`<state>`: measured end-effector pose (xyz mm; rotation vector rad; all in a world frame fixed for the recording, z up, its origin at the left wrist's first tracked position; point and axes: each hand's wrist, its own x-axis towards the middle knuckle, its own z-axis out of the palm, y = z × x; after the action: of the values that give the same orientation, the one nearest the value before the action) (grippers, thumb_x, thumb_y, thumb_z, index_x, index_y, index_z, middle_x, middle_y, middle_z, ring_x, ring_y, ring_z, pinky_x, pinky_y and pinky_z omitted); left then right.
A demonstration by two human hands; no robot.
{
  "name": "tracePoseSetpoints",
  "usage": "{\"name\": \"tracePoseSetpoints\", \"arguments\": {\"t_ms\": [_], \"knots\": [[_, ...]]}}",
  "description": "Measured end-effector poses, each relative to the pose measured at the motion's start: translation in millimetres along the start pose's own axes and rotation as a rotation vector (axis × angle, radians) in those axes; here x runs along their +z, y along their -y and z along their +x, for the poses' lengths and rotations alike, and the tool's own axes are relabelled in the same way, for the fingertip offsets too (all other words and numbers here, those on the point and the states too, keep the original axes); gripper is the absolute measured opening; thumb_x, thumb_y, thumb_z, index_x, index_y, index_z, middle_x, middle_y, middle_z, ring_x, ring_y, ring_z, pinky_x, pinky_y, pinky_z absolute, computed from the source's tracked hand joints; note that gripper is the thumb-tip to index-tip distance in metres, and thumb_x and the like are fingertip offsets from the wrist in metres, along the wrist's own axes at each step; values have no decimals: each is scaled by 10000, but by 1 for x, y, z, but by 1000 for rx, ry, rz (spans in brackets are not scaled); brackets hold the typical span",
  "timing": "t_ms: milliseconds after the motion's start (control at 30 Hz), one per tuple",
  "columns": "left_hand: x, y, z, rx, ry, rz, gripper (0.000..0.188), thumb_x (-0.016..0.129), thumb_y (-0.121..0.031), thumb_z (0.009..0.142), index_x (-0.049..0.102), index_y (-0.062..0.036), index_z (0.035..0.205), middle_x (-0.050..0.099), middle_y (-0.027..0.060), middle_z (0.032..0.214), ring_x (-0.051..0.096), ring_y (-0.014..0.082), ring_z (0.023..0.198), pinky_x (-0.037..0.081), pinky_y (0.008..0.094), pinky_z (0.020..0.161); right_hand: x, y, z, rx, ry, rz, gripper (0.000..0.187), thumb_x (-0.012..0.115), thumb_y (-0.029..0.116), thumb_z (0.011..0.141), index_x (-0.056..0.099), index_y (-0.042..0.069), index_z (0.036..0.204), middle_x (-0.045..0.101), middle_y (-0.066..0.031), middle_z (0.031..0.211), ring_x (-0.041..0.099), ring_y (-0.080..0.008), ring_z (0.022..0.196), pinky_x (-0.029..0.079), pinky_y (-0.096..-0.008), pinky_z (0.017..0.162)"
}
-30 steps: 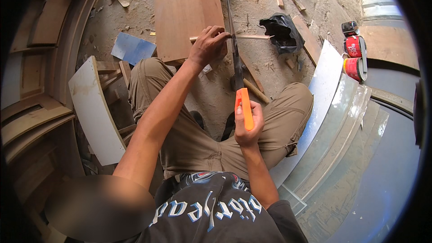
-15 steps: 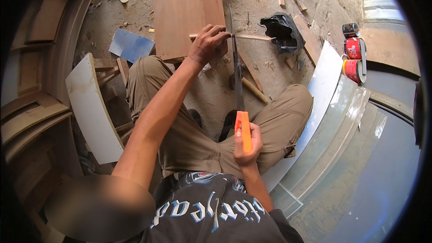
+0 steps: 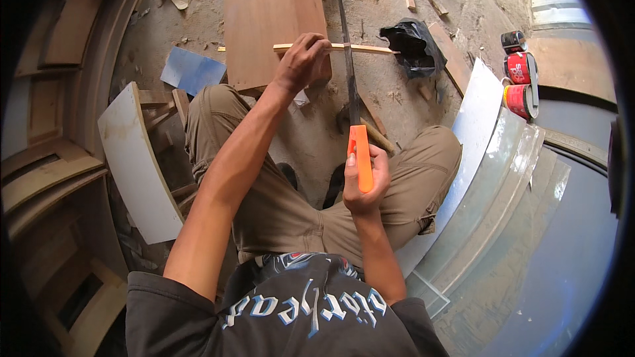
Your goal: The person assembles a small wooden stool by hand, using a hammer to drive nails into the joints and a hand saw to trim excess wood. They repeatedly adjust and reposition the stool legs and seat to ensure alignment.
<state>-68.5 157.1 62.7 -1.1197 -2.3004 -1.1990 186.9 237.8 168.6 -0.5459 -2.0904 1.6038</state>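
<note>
My right hand [image 3: 368, 180] is wrapped round the orange handle of a hand saw [image 3: 352, 86], its long dark blade pointing away from me. The blade crosses a thin wooden strip [image 3: 374, 48] just beyond the edge of a brown wooden box-like piece [image 3: 274, 16]. On top of that piece, my left hand [image 3: 302, 61] is closed over the strip and presses it down. The strip's right end juts out toward a black plastic bag [image 3: 413, 49]. Whether the teeth have cut into the strip cannot be made out.
A hammer-like tool with a wooden handle [image 3: 374, 133] lies below the blade. White panel [image 3: 140, 165] and wooden frames [image 3: 59, 178] stand at left. Glass sheets [image 3: 483, 192], a white board [image 3: 473, 99] and red cans [image 3: 520, 69] are at right. Wood scraps litter the ground.
My right hand has pushed the saw forward, away from my body, so the blade reaches farther past the strip. My left hand remains on the strip, shifted slightly.
</note>
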Motion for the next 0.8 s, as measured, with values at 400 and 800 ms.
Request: {"name": "tracePoseSetpoints", "arguments": {"t_ms": [400, 800], "knots": [[-5, -7, -3, -54, 66, -64, 124, 721, -64, 845, 690, -39, 963, 661, 115, 1028, 636, 326, 997, 527, 406, 874, 11, -15, 6, 158, 19, 39, 224, 661, 137, 920, 582, -25, 1054, 595, -33, 700, 540, -74, 602, 450, -244, 555], [-11, -5, -2, 36, 162, -26, 289, 688, 6, 817, 651, -49, 1098, 635, 134, 1136, 609, 345, 1071, 516, 420, 913, 20, -19, 8, 104, 47, -22, 206, 655, 118, 906, 571, -24, 1028, 586, -36, 658, 546, -78, 565, 444, -251, 521]]}}
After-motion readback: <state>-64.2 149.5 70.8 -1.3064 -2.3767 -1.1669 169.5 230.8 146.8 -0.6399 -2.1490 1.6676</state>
